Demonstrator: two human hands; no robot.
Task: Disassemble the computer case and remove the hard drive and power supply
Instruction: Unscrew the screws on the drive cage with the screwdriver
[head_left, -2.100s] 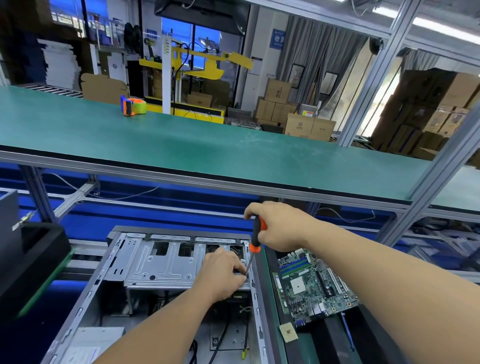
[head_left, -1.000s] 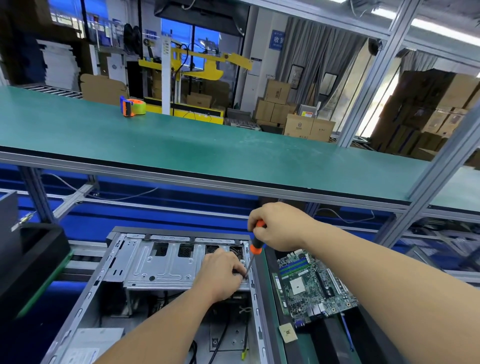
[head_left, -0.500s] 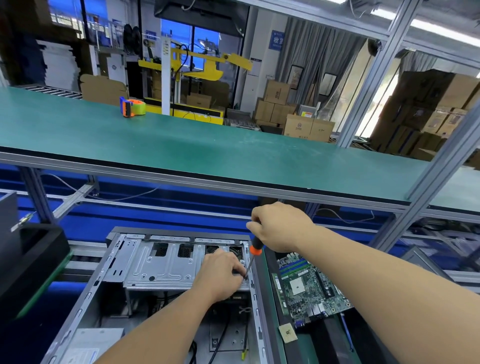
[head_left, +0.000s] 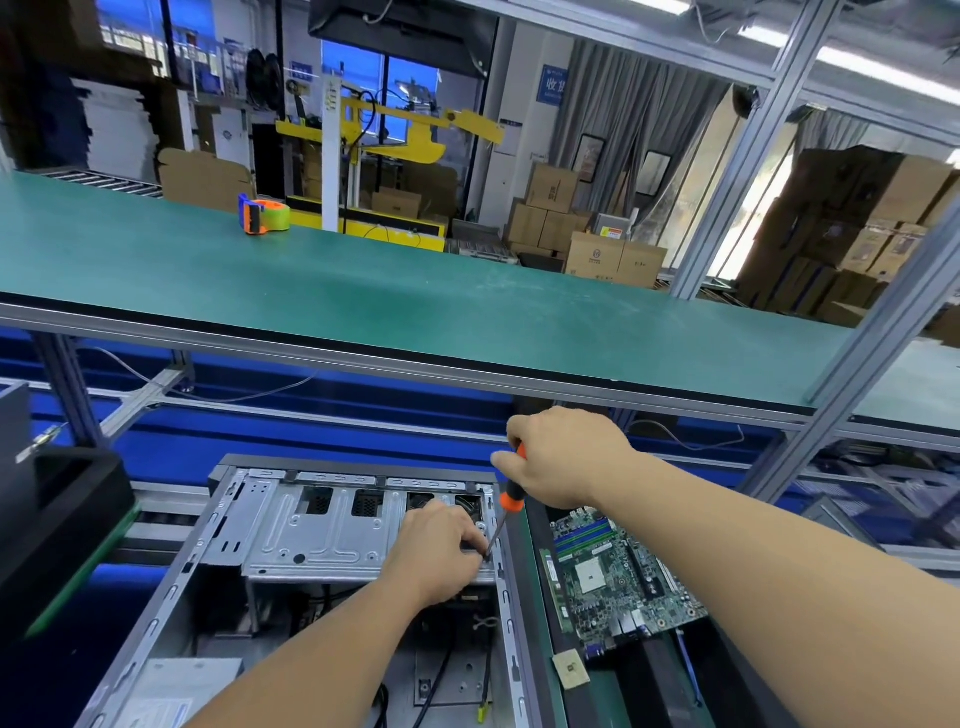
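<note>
So from my remote seat: the open computer case (head_left: 291, 571) lies on its side at the bottom of the view, its metal drive cage (head_left: 322, 530) at the far end. My right hand (head_left: 566, 457) is wrapped around the orange-and-black screwdriver (head_left: 506, 499), tip angled down onto the cage's right edge. My left hand (head_left: 441, 551) rests on the cage with fingers curled right by the tip; can't tell if it's pinching anything. A bare motherboard (head_left: 618, 571) lies just right of the case. A tape dispenser (head_left: 262, 214) stands well back on the green upper bench (head_left: 415, 301).
</note>
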